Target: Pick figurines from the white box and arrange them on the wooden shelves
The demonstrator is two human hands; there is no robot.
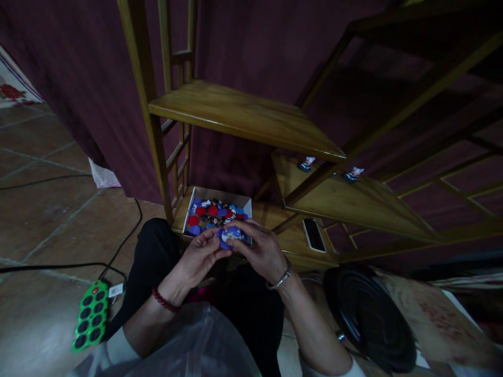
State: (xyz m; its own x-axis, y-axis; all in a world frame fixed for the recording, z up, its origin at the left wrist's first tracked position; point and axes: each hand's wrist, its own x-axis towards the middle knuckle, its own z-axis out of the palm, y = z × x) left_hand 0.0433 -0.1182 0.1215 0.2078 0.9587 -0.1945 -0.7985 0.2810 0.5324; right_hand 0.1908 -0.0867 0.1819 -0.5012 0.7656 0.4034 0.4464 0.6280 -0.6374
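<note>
Between my two hands is a small blue and white figurine (231,234), its round blue base toward the left. My left hand (202,255), with a red bead bracelet at the wrist, pinches the base side. Fingers of my right hand (259,246) close round the other end; a silver bracelet circles that wrist. Just behind the hands, a white shallow box (188,207) stands on the bottom shelf. It holds several small figurines (214,211) with red, blue and purple round bases. My hands hide part of its front right corner.
A wooden shelf unit (236,112) rises in front of me. Two small figurines (306,164) stand on its right middle shelf. A phone (314,234) lies on the bottom shelf. On the floor at left is a green power strip (91,315) with black cables; a black round object (369,314) is at right.
</note>
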